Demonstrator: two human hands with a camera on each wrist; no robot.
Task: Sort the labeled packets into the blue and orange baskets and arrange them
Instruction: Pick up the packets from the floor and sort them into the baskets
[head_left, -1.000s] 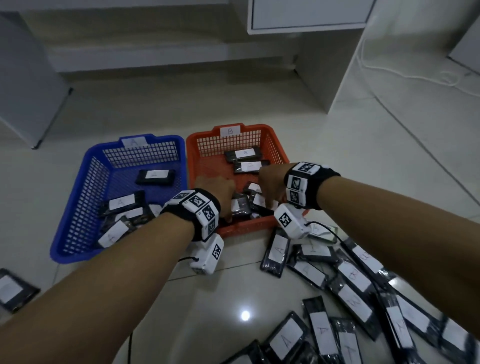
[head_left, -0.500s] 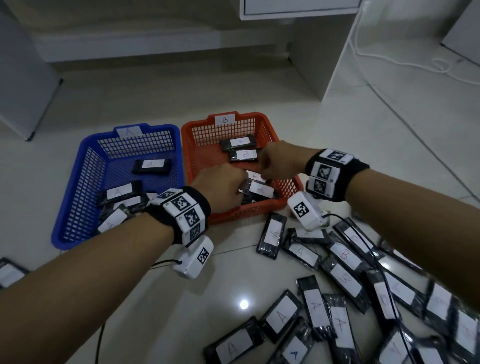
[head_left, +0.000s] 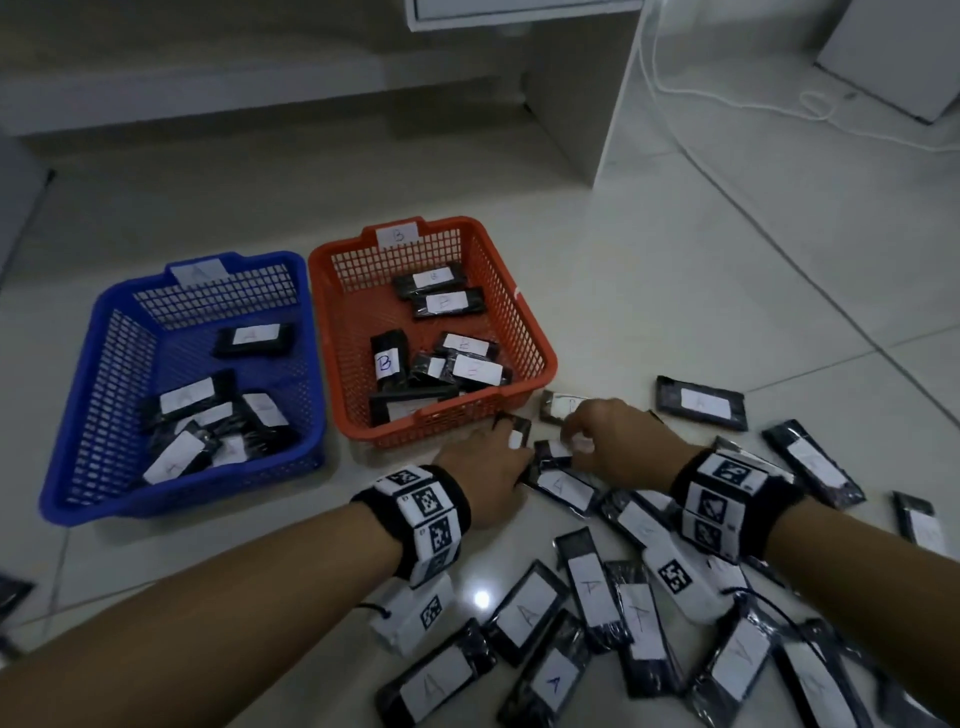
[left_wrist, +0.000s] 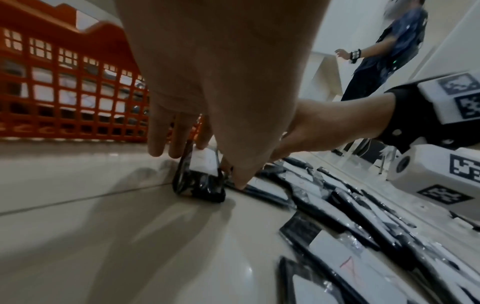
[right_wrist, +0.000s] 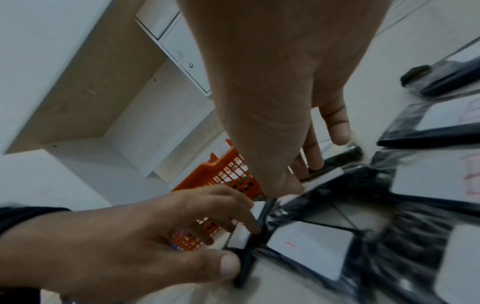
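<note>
The blue basket (head_left: 93, 415), tagged A, holds several A packets (head_left: 184, 400). Beside it the orange basket (head_left: 540, 353), tagged B, holds several B packets (head_left: 387, 364). Both hands are on the floor just in front of the orange basket. My left hand (head_left: 511, 447) pinches a black packet (left_wrist: 202, 174) between thumb and fingers, tilted up on its edge. My right hand (head_left: 574, 441) has thumb and curled fingers closed on the edge of another packet (right_wrist: 327, 170); its label letter is hidden. Many loose packets (head_left: 592, 587) lie to the right and near me.
A white cabinet panel (head_left: 566, 104) stands behind the baskets, with a white cable (head_left: 727, 98) on the floor to its right. One stray packet (head_left: 10, 597) lies at the far left. Another person (left_wrist: 384, 51) stands in the background of the left wrist view.
Both hands have come out of the orange basket and dropped to the floor pile in front of it. Each now grips a packet there. The head camera has tilted down.
</note>
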